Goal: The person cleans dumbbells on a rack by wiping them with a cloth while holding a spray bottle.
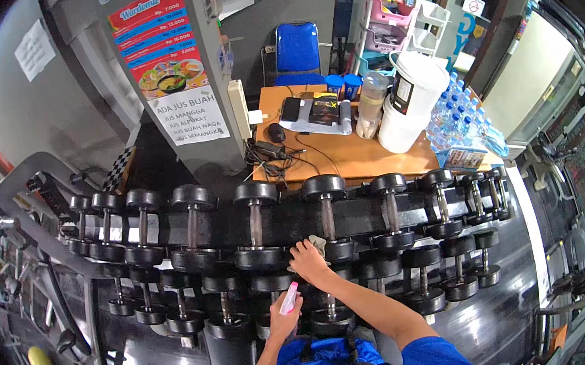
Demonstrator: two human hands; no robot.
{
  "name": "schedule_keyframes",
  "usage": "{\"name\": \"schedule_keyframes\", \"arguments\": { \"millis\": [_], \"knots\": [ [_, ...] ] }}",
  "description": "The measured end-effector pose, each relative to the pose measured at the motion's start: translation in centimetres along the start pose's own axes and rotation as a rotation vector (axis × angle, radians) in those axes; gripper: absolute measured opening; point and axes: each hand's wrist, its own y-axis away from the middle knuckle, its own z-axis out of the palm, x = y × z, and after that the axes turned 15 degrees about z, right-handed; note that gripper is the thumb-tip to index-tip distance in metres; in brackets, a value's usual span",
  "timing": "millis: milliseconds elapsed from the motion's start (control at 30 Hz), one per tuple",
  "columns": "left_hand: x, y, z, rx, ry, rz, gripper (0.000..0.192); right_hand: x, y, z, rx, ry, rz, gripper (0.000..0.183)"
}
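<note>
My right hand (308, 261) grips a greyish-green cloth (318, 245) at the upper dumbbell rack, between the lower heads of two black dumbbells. One of them, a dumbbell with a worn metal handle (327, 218), lies just right of the cloth. Lower and to the left, my left hand (283, 316) holds a small bottle with a pink and white top (289, 298) above the lower row. Under and beside it are the heads of a lower-row dumbbell (273, 282), partly hidden by the hand.
Behind the rack stands an orange-brown wooden table (354, 156) with white tubs (407, 121), a shaker bottle, tangled cables and several water bottles (455, 118). A grey pillar (224, 152) rises at the left. Gym machines stand on both sides, with a yellow ball (41, 363) at lower left.
</note>
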Motion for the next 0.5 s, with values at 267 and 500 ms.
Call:
{"name": "schedule_keyframes", "arguments": {
  "millis": [267, 500],
  "knots": [
    [-0.1, 0.2, -0.7, 0.042, 0.003, 0.002, 0.017, 4.0, 5.0, -2.9, 0.416, -0.418, 0.105, 0.027],
    [-1.2, 1.1, -0.2, -0.031, 0.009, 0.007, 0.018, 7.8, 8.4, 0.0, 0.493, -0.892, 0.698, 0.043]
  ]
}}
